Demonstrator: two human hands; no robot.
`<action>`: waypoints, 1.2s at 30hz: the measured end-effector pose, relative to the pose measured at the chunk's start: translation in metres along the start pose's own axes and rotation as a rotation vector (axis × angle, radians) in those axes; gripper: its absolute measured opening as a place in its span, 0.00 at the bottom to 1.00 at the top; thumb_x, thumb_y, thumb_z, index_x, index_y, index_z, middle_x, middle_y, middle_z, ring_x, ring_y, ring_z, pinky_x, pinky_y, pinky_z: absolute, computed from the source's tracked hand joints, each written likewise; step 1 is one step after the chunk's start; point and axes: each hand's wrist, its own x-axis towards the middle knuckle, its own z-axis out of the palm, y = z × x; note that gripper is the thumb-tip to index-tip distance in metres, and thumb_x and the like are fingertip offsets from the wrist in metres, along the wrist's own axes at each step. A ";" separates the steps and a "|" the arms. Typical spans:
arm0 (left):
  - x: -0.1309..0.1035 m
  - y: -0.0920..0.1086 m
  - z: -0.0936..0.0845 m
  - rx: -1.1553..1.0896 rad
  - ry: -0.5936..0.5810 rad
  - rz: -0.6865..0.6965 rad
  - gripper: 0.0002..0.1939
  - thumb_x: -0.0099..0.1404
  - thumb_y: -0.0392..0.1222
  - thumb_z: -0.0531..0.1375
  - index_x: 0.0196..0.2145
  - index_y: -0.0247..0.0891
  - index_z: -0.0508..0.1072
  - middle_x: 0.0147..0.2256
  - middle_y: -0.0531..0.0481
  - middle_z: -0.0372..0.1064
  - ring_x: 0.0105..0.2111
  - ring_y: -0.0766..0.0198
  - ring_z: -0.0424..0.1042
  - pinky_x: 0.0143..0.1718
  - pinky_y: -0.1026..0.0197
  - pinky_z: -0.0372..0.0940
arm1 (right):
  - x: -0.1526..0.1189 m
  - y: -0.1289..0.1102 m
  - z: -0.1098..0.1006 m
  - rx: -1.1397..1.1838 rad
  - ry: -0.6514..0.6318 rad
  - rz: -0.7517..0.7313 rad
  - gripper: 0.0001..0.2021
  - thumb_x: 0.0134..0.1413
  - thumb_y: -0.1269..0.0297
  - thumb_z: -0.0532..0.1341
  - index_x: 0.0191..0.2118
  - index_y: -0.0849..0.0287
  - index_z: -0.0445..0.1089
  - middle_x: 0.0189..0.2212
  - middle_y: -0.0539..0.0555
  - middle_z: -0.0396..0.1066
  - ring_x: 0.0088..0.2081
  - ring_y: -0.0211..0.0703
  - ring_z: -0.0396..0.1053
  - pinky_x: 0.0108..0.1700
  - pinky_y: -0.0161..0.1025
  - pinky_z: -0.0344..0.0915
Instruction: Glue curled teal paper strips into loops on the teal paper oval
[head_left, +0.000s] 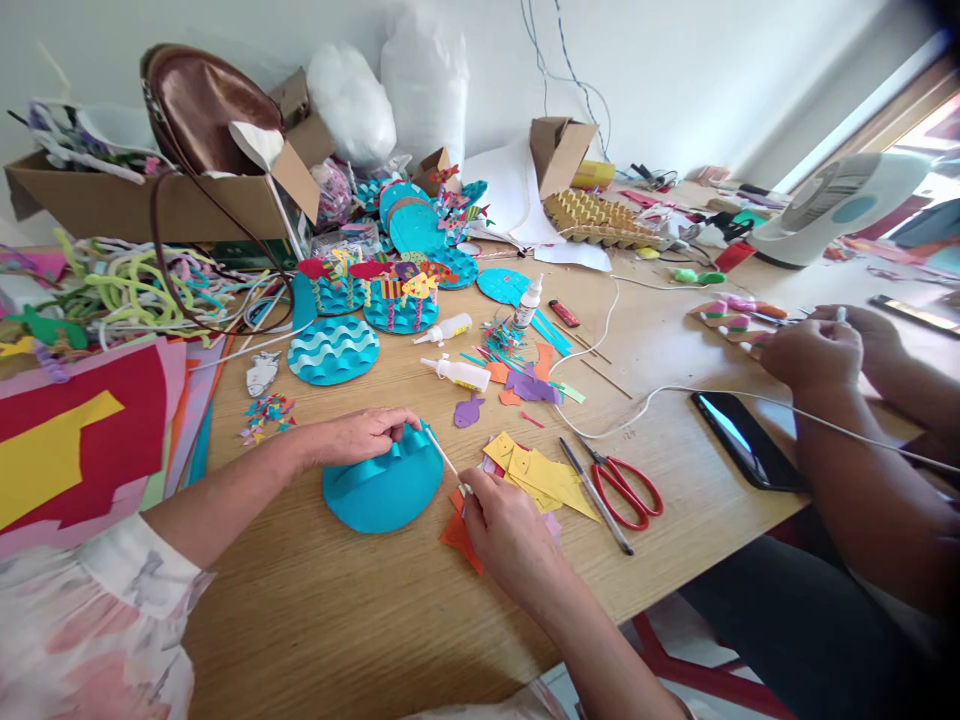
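Because the wavy strip (397,461) stood in loose folds on the blue disc (382,507), just below the frame's centre-left, a careless push could probably have flattened it. Its long axis rose towards the upper right. The left hand (367,437) touched it, pinching or pressing, I couldn't tell; the right hand (514,530) gripped a white stick (444,455), pointing up-left.

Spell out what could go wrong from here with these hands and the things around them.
The thin stick in the right hand meets the blue disc's edge close to the left hand; a slip might jab that hand. The loose yellow paper pieces lie beside the right hand and could get swept aside. Two white bottles lie on their sides; if uncapped, they might leak.
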 end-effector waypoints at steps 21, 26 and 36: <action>0.002 -0.002 0.000 0.033 -0.008 0.031 0.22 0.50 0.29 0.46 0.44 0.37 0.64 0.32 0.51 0.61 0.34 0.64 0.62 0.36 0.63 0.59 | 0.009 0.005 -0.003 -0.009 -0.007 -0.016 0.10 0.52 0.75 0.48 0.33 0.59 0.65 0.26 0.52 0.67 0.27 0.36 0.63 0.26 0.32 0.48; 0.002 -0.009 0.000 -0.109 0.045 0.038 0.19 0.49 0.29 0.46 0.39 0.36 0.63 0.31 0.52 0.62 0.33 0.65 0.63 0.36 0.62 0.60 | -0.006 0.005 -0.007 0.093 0.098 -0.050 0.11 0.54 0.72 0.48 0.38 0.58 0.66 0.28 0.52 0.69 0.30 0.37 0.65 0.27 0.32 0.50; -0.008 -0.005 -0.004 -0.124 0.168 0.048 0.14 0.47 0.28 0.47 0.32 0.36 0.64 0.32 0.51 0.65 0.34 0.65 0.65 0.38 0.62 0.62 | -0.017 -0.009 0.005 0.156 0.008 -0.085 0.12 0.54 0.73 0.48 0.38 0.58 0.66 0.27 0.52 0.70 0.28 0.38 0.67 0.27 0.32 0.53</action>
